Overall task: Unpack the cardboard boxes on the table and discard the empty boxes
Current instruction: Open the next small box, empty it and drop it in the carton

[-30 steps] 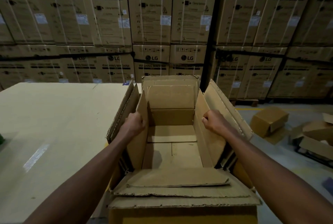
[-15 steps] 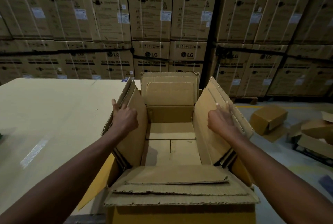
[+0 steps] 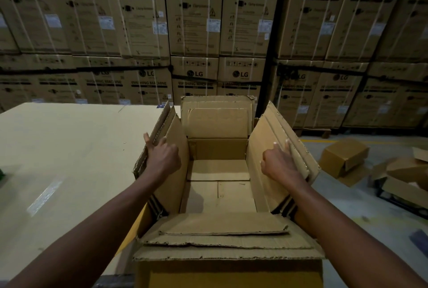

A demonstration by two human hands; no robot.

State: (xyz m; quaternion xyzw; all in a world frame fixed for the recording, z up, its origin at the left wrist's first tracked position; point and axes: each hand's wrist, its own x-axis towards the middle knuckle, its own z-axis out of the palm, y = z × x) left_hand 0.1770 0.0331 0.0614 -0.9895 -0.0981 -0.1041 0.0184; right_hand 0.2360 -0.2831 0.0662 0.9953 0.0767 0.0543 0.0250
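A large cardboard box (image 3: pixel 217 195) stands open in front of me at the table's right end, and its inside shows only bare cardboard. All of its flaps are folded out, in layers. My left hand (image 3: pixel 162 158) presses with straight fingers against the left flaps (image 3: pixel 171 148). My right hand (image 3: pixel 280 162) presses the same way on the right flaps (image 3: pixel 273 139). Neither hand holds anything.
The pale table (image 3: pixel 58 148) stretches to the left, with a green thing (image 3: pixel 2 173) at its left edge. Discarded boxes (image 3: pixel 342 158) lie on the floor at the right. A wall of stacked washing machine cartons (image 3: pixel 194 21) fills the background.
Both hands gripped the inner side flaps a second ago. They have let go and now lie flat against the flaps, which have swung further outward.
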